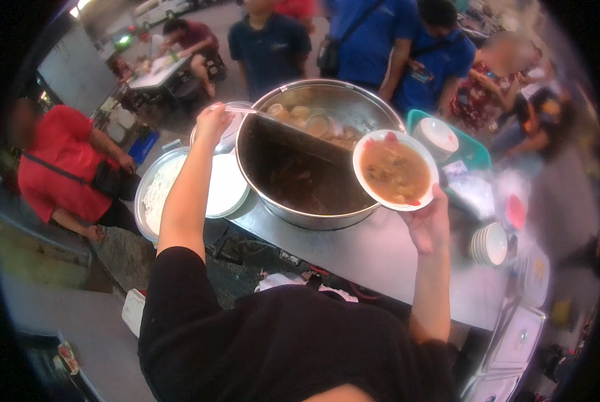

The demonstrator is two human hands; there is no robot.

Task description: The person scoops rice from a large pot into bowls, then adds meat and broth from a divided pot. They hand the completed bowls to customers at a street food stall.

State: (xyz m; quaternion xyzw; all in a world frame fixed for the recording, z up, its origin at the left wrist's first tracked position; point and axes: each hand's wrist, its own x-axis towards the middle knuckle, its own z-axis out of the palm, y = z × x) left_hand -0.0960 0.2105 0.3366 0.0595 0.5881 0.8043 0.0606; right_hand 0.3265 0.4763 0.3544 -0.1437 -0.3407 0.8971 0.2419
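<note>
A large round steel pot (325, 221) with a divider down its middle stands before me. Dark broth fills the near half; the far half holds chunks of food in broth. My left hand (213, 123) grips the end of a metal handle (239, 109) that reaches over the pot's left rim; its far end cannot be made out. In my right hand (428, 221) is a white bowl (395, 170) with red marks on its rim, filled with brown soup and pieces of food. The bowl is tilted beside the pot's right rim, with my fingers under its lower edge.
Left of the pot are a tub of white rice (154, 193) and white plates (227, 186). On the right, a green tray (473, 145) bears stacked bowls (438, 135); more bowls (488, 244) stand on the steel table (350, 251). People stand beyond the pot and at left.
</note>
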